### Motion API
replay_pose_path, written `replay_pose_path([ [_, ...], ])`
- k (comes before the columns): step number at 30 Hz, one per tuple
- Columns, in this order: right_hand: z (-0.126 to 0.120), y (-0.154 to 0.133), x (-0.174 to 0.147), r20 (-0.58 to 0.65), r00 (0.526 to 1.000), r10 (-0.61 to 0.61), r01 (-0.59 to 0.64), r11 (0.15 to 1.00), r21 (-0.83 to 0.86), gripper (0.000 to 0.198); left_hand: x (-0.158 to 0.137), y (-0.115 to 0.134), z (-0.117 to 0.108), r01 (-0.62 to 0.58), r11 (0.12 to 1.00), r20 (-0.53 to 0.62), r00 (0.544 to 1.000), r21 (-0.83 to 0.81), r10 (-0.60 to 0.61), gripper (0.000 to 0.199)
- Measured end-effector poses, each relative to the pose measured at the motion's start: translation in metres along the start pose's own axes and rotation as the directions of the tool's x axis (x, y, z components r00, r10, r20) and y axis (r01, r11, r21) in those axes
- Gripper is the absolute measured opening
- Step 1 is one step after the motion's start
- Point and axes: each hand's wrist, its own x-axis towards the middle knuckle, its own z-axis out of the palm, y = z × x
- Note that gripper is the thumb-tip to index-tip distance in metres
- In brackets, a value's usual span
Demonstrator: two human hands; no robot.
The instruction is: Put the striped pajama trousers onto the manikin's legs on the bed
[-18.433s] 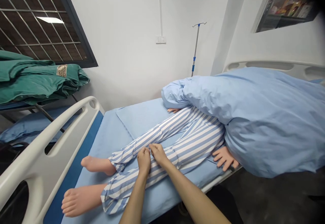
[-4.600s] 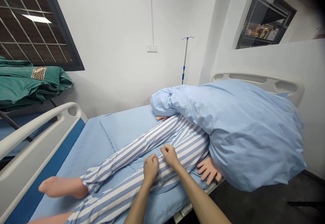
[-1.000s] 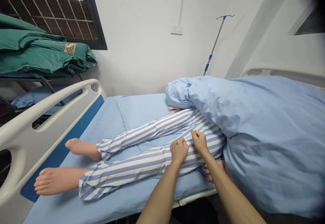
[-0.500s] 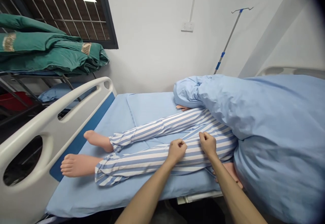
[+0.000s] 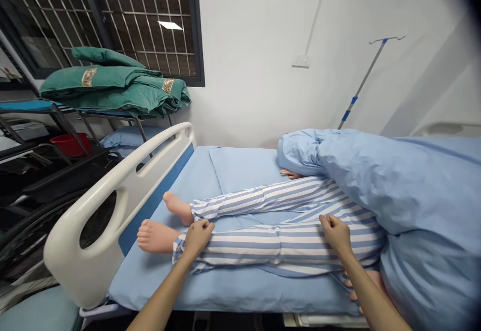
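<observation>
Currently quilt (image 5: 376,171) bunched back, striped trousers (image 5: 259,241) on the manikin (image 5: 156,237) along the bed (image 5: 244,163), waist hidden. Left hand (image 5: 199,235) near ankle end, right hand (image 5: 337,234) at thigh; fingers curled closed, can't tell if cloth's pinched.

A doll (image 5: 278,246) is laid along a bed (image 5: 244,160), its feet (image 5: 157,237) pointed left, near the footboard (image 5: 130,202). Its upper body is covered by a quilt (image 5: 432,196) on the right. Above the doll's nearer leg, the left hand (image 5: 200,231) is held by the ankle, the right hand (image 5: 335,230) by the thigh; contact cannot be told. Behind the bed, from right to left, are placed a drip stand (image 5: 353,100), a wall socket (image 5: 301,61) and a window (image 5: 150,25). Left of the bed, bedding (image 5: 124,88) is piled below the window, with a bucket (image 5: 71,144) set lower.
</observation>
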Motion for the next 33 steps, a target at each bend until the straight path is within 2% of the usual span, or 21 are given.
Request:
replay_pose_path([
  [2, -0.001, 0.003, 0.003, 0.036, 0.999, -0.02, 0.021, 1.0, -0.017, 0.037, 0.002, 0.001, 0.004, 0.046, 0.995, -0.012, 0.999, 0.091, -0.045, 0.025],
  [5, 0.002, -0.001, -0.001, 0.044, 0.997, -0.067, 0.072, 0.992, -0.101, 0.036, 0.002, 0.001, 0.006, 0.052, 0.991, -0.013, 0.999, 0.125, -0.051, 0.024],
  [8, 0.018, -0.027, -0.026, 0.085, 0.971, -0.223, 0.233, 0.963, -0.138, 0.032, -0.001, -0.002, 0.004, 0.028, 0.992, -0.004, 1.0, 0.125, -0.028, 0.023],
  [11, 0.051, -0.081, -0.07, 0.17, 0.892, -0.418, 0.42, 0.907, 0.026, 0.03, -0.005, -0.004, 0.002, 0.024, 0.994, -0.009, 1.0, 0.107, -0.023, 0.03],
  [16, 0.114, -0.202, -0.132, 0.298, 0.744, -0.599, 0.516, 0.797, 0.314, 0.028, -0.006, -0.003, -0.001, -0.013, 0.999, -0.008, 1.0, 0.052, 0.014, 0.038],
  [18, 0.132, -0.239, -0.142, 0.298, 0.753, -0.587, 0.46, 0.793, 0.4, 0.029, -0.007, -0.004, -0.001, -0.013, 0.998, 0.01, 1.0, 0.053, 0.013, 0.038],
  [21, 0.153, -0.267, -0.145, 0.307, 0.827, -0.471, 0.284, 0.821, 0.495, 0.032, -0.008, -0.007, -0.001, 0.002, 0.998, 0.006, 1.0, 0.064, -0.002, 0.034],
  [24, 0.167, -0.267, -0.141, 0.345, 0.876, -0.336, 0.111, 0.837, 0.535, 0.036, -0.01, -0.007, 0.001, 0.041, 0.996, -0.055, 0.998, 0.076, -0.037, 0.028],
  [27, 0.172, -0.259, -0.135, 0.394, 0.872, -0.29, 0.012, 0.817, 0.576, 0.035, -0.011, -0.001, 0.0, 0.085, 0.994, -0.08, 0.994, 0.075, -0.079, 0.025],
  [31, 0.173, -0.255, -0.13, 0.41, 0.874, -0.258, -0.062, 0.779, 0.623, 0.033, -0.006, 0.013, -0.006, 0.129, 0.985, -0.124, 0.982, -0.113, -0.143, 0.014],
  [33, 0.173, -0.254, -0.13, 0.409, 0.877, -0.252, -0.073, 0.771, 0.632, 0.032, -0.004, 0.017, -0.006, 0.077, 0.972, -0.195, 0.973, -0.224, -0.122, 0.019],
])
